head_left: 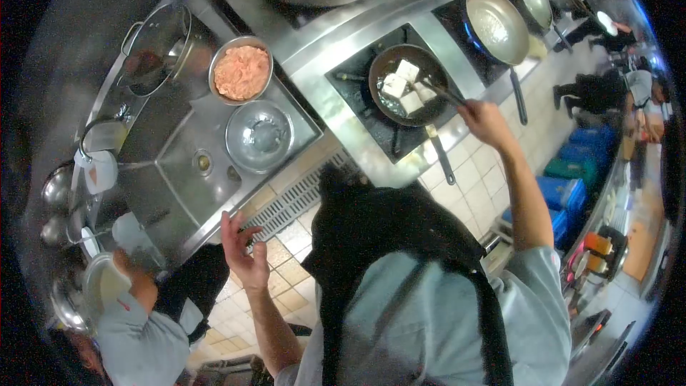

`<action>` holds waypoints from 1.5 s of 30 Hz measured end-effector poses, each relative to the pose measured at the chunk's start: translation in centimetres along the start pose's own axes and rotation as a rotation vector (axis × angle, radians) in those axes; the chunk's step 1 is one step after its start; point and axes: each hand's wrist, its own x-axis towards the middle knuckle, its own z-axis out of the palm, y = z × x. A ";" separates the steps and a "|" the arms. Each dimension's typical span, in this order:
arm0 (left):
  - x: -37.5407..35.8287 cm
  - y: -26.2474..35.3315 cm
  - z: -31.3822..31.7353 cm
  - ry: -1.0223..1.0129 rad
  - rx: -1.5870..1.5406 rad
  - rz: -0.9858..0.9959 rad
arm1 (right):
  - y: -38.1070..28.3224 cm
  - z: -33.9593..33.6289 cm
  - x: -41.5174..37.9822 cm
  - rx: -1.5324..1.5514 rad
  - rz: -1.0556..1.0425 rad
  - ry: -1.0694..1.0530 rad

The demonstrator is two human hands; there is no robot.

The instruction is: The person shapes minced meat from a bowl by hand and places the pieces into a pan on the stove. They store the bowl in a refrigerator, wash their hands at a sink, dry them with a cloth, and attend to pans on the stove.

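Observation:
My right hand [484,121] grips a thin dark utensil [444,94] that reaches over the rim of a frying pan [379,89]; its exact kind I cannot tell. The pan sits on a stove burner [357,107] with its handle pointing toward me. Several white blocks [394,86] lie in shiny, bubbling oil inside it, and the utensil's tip is right at the rightmost block. My left hand [246,250] is raised in the air with fingers apart and nothing in it, near the front edge of the steel sink counter [207,232].
A bowl of pinkish minced food [243,73] and a metal bowl [259,137] stand left of the stove. Another pan [496,25] sits over a blue flame at right. A co-worker [143,336] handles a container at lower left. Blue bins [561,196] stand across the tiled aisle.

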 end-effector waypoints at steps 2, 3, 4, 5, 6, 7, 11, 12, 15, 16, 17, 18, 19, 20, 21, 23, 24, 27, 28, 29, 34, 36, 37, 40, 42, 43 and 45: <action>0.2 0.3 0.2 -0.009 0.009 0.001 | 1.2 0.1 -0.6 -0.024 -0.011 -0.023; 0.3 0.5 0.3 -0.015 0.019 0.001 | 1.7 0.3 -0.8 -0.047 -0.025 -0.047; 0.5 0.7 0.5 -0.018 0.019 0.002 | 2.1 0.8 -0.9 -0.047 -0.022 -0.046; 0.6 0.9 0.6 -0.030 0.023 0.011 | 2.6 1.3 -0.8 -0.034 -0.035 -0.006; 0.7 1.0 0.7 -0.041 0.027 0.020 | 2.8 1.5 -0.9 -0.020 -0.047 0.033; 0.7 1.0 0.7 -0.044 0.027 0.021 | 2.7 1.4 -1.0 -0.019 -0.045 0.035; 0.7 1.8 1.0 -0.005 0.046 0.085 | 0.4 0.6 -1.9 0.025 -0.086 0.091; 0.7 2.1 1.2 0.012 0.054 0.077 | -0.1 0.6 -2.2 0.065 -0.081 0.066; 0.5 1.5 1.4 -0.030 0.062 0.101 | -0.2 2.3 -3.0 0.050 -0.240 -0.034; 0.5 1.4 1.4 -0.030 0.061 0.101 | 0.1 2.8 -3.0 0.050 -0.240 -0.033; 0.6 1.3 1.5 -0.035 0.057 0.106 | 0.2 3.0 -3.0 0.061 -0.231 -0.047; 0.5 1.2 1.5 -0.039 0.054 0.111 | 0.3 3.2 -3.1 0.073 -0.221 -0.061; 0.5 1.0 1.4 -0.038 0.053 0.110 | 0.8 3.1 -2.9 0.053 -0.228 -0.081; 0.6 0.8 1.2 -0.054 0.036 0.156 | 1.0 2.7 -2.8 0.053 -0.228 -0.081; 0.6 0.6 1.0 -0.072 0.019 0.203 | 1.1 2.2 -2.8 0.008 -0.214 -0.096; 0.7 1.2 0.6 -0.092 0.017 0.190 | 0.7 1.1 -2.9 -0.029 -0.196 -0.117; 0.7 1.4 0.5 -0.112 0.017 0.178 | 0.4 0.7 -3.0 -0.031 -0.196 -0.117; 0.7 1.5 0.7 -0.084 0.007 0.180 | -1.3 0.6 -2.6 0.017 -0.232 -0.049; 0.8 1.4 0.9 -0.082 0.007 0.179 | -2.1 1.0 -2.2 0.037 -0.248 -0.033; 0.9 1.5 1.3 -0.052 0.006 0.210 | -2.7 1.2 -1.8 0.057 -0.263 -0.017; 0.7 2.2 1.2 -0.032 0.014 0.178 | -4.2 3.8 0.7 0.037 -0.312 -0.059; 0.9 2.3 1.3 -0.040 -0.036 0.191 | -4.8 3.9 0.5 0.083 -0.306 -0.062; 0.8 2.3 0.9 -0.092 -0.071 0.155 | -4.8 3.7 0.2 0.076 -0.300 -0.059; 1.1 1.9 0.8 -0.071 -0.080 0.190 | -4.4 2.5 -1.1 0.107 -0.316 -0.026; 1.0 2.4 0.9 -0.055 -0.016 0.091 | -4.5 1.4 -1.8 0.120 -0.218 -0.056; 1.2 2.4 1.0 -0.044 -0.005 0.110 | -3.4 1.5 -2.0 0.138 -0.236 -0.040; 1.4 2.4 1.2 -0.036 0.002 0.129 | -2.2 2.0 -2.5 0.107 -0.201 -0.048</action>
